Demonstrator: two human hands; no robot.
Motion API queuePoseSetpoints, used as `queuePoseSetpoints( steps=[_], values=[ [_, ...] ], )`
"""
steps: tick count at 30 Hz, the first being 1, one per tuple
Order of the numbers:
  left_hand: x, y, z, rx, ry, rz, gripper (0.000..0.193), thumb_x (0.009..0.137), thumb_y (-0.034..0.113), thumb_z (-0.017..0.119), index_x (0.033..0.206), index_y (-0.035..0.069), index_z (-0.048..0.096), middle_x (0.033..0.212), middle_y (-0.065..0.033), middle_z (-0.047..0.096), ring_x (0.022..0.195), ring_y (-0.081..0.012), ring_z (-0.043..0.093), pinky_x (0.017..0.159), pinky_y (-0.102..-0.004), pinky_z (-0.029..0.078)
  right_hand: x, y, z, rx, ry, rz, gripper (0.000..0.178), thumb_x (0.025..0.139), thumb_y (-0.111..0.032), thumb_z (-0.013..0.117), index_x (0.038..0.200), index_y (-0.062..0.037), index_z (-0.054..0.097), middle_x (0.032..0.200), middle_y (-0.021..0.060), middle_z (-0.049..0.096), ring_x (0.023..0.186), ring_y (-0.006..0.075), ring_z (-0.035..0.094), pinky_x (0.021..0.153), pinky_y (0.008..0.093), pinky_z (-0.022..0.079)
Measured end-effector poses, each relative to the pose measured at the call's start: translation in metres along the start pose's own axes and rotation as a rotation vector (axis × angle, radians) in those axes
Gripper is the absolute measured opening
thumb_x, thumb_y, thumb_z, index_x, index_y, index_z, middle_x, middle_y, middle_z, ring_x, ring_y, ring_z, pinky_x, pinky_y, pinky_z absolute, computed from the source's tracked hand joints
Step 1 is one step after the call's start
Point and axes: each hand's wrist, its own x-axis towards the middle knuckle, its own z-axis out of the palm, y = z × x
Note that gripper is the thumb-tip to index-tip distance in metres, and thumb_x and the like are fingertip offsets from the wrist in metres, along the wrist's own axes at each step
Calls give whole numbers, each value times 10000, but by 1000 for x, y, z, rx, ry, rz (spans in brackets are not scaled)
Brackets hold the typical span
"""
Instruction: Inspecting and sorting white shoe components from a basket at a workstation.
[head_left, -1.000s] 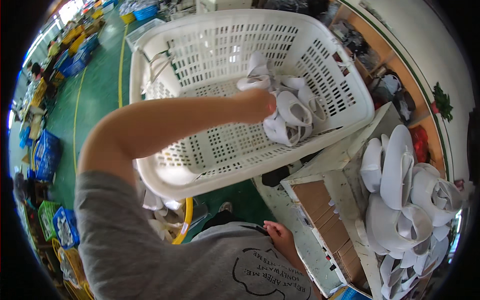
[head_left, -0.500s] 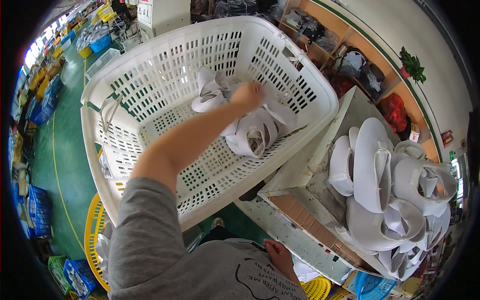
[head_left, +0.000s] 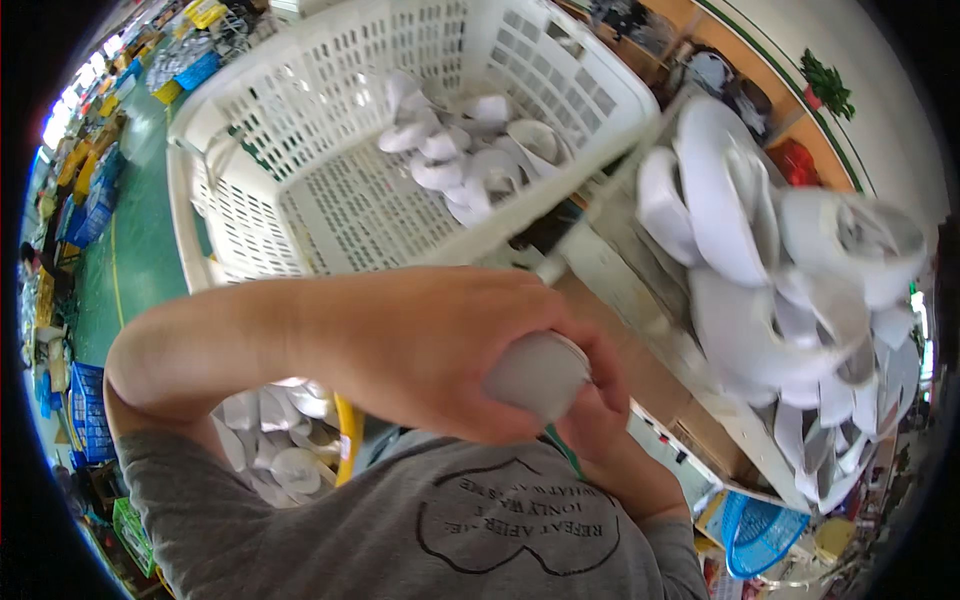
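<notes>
My left hand (head_left: 440, 350) is close to my chest, its fingers wrapped over a rounded white piece (head_left: 540, 375). My right hand (head_left: 600, 410) comes up from below and grips the same piece from the underside. Just beyond the hands stands a big white perforated plastic basket (head_left: 250, 210). Several white curved pieces (head_left: 460, 150) lie in its far right corner.
A heap of white curved pieces (head_left: 760, 250) lies on the bench at the right, beside a brown cardboard box (head_left: 640, 370). A yellow-rimmed container (head_left: 348, 440) with more white pieces (head_left: 270, 440) sits low at the left. A blue basket (head_left: 760, 530) is at the lower right, and blue crates (head_left: 90, 400) stand on the green floor.
My left hand has pulled back out of the basket toward my chest with a white piece. My right hand now meets it on that piece.
</notes>
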Motion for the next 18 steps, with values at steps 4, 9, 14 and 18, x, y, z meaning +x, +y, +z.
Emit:
queuePoseSetpoints(
  steps=[4,9,14,18],
  values=[
    [4,1,99,529,797,10,696,582,203,857,1120,17,457,926,-104,530,853,-246,561,736,-329,465,-53,13,-11,235,244,44,313,970,-148,438,1253,-13,444,1169,57,545,1060,112,502,916,252,388],
    [30,-38,231,-470,716,-381,489,734,215,773,1033,30,433,888,-38,504,779,-127,527,698,-273,475,-139,30,-39,-58,435,-41,343,963,-197,472,1250,-9,460,1140,57,554,1025,112,511,891,249,400],
    [72,-16,313,-1108,796,-334,460,779,246,740,1028,-1,443,890,-39,527,794,-106,529,698,-228,468,-220,32,-69,-263,534,-75,373,942,-163,508,1275,-6,445,1170,84,548,1032,134,525,894,262,408],
    [86,4,345,-1266,586,-435,351,817,205,701,1015,5,492,921,-53,571,840,-116,564,733,-225,476,-258,31,-80,-330,656,-183,400,938,-133,506,1306,-4,422,1188,107,548,1049,145,527,906,269,408]
  ],
)
